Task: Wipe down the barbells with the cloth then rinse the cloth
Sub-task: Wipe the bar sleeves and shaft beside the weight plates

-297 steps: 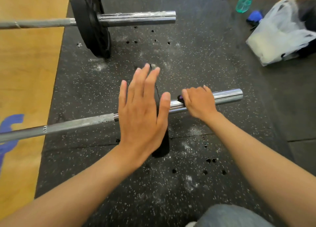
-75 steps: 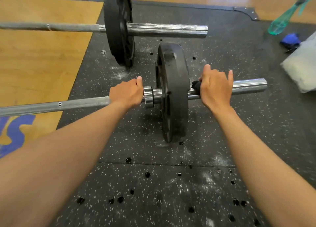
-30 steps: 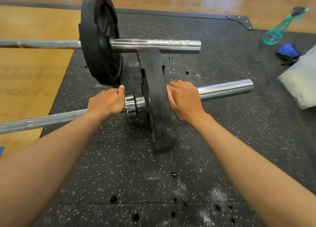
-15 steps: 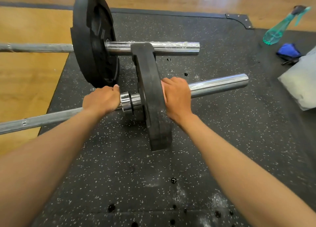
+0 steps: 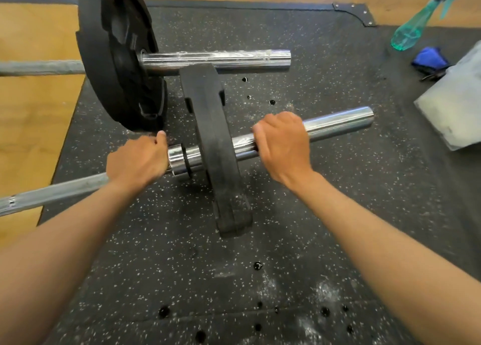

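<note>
The near barbell [image 5: 338, 122] lies across the black rubber mat [image 5: 325, 201] with one black plate [image 5: 218, 147] standing on its sleeve. My left hand [image 5: 138, 160] grips the shaft just left of the chrome collar. My right hand [image 5: 282, 143] is curled round the shiny sleeve a little to the right of the plate. No cloth shows plainly under its palm. The far barbell [image 5: 216, 58] lies behind, with a larger black plate [image 5: 114, 58] on it.
At the far right are a green spray bottle [image 5: 413, 30], a blue cloth [image 5: 429, 58] and a pale plastic bag [image 5: 455, 102]. Wooden floor [image 5: 33, 110] borders the mat on the left. The near plate's top edge almost touches the far sleeve.
My right hand has slid right along the sleeve, away from the plate it was pressed against. The left hand keeps its grip by the collar.
</note>
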`<state>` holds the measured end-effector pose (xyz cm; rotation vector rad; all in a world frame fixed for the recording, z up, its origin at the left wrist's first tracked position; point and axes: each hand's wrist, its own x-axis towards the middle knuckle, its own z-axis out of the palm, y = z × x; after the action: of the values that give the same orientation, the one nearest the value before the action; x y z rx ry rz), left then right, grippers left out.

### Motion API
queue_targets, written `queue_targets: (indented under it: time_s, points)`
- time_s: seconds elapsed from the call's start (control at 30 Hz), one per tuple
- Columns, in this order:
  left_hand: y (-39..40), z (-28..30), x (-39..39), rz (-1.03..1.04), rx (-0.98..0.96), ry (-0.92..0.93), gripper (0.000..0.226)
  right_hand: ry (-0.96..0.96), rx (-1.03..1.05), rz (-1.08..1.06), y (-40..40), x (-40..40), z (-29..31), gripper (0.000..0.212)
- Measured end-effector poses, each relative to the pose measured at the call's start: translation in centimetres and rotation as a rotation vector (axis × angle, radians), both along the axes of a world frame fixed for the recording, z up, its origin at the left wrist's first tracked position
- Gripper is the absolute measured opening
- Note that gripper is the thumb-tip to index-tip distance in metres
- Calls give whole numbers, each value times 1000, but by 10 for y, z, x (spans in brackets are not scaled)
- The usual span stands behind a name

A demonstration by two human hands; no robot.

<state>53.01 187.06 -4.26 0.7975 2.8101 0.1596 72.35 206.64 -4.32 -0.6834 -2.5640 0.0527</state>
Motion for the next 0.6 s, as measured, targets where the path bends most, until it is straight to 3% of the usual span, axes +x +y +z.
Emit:
queue_targets:
  time_s: [0.13, 0.2, 0.3, 0.4, 0.53, 0.6]
  points:
    - [-1, 6, 11, -3, 10, -5, 58, -159, 32, 119, 13, 16, 2, 42]
    - [-4, 8, 18, -6, 20, 13, 59, -284, 78, -79, 62, 43, 8, 42]
    - [-10, 8, 30, 3, 44, 41, 58, -312, -90, -460, 97, 73, 27, 71]
    - [-16, 7, 41, 7, 31, 68, 62, -391, -179, -285, 57, 48, 34, 68]
    - [-25, 8, 55, 19, 47, 74, 65, -516, -292, -10, -15, 4, 34, 28]
    - [-32, 9, 64, 10, 61, 69, 69, -600, -429, -7, -11, 10, 43, 38]
